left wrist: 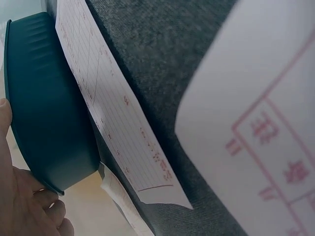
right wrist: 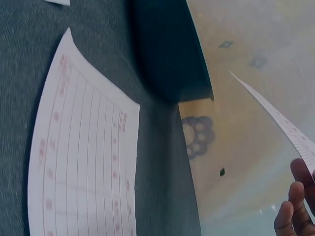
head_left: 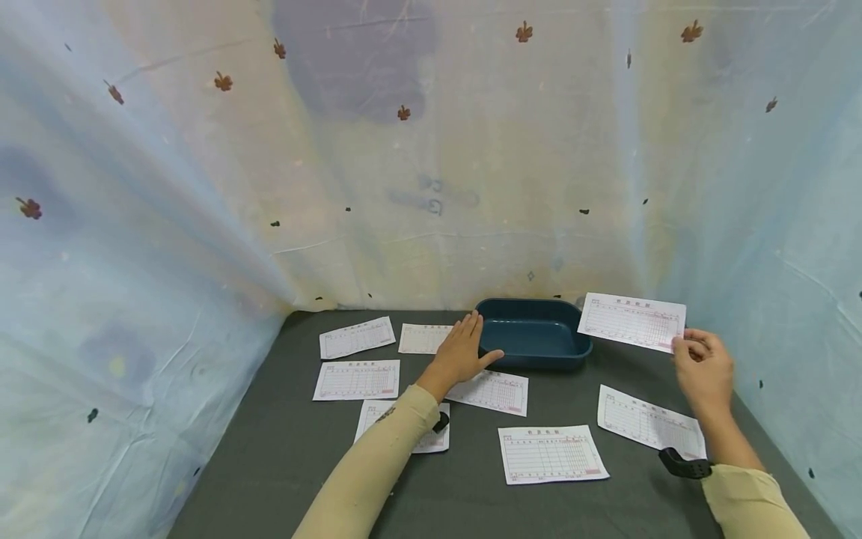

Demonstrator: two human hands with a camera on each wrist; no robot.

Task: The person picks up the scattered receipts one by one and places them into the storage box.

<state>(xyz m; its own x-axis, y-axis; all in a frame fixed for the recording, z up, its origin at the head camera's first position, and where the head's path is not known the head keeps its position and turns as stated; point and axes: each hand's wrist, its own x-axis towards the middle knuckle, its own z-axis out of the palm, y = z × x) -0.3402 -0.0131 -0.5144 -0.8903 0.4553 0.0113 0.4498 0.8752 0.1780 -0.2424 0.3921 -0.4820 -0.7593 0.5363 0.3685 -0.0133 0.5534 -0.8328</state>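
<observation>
Slips (head_left: 355, 379) spread across the surface (head_left: 269, 464), frame left to lower right, apparently yet to be lifted; left hand (head_left: 458, 355) at the tray (head_left: 532, 340), right of centre, fingers straight, thumb spread; right hand (head_left: 705, 370), far right, pinching one raised slip (head_left: 629, 320), seemingly early work.

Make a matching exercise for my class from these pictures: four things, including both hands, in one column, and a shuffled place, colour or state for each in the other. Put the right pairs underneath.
Things
1. left hand
2. plastic tray
3. right hand
4. curtain

Descriptions
A. pinches a raised printed form
B. pale, with small brown motifs
C. at one end of the plastic tray
D. dark teal

Right pairs: 1-C, 2-D, 3-A, 4-B
</observation>
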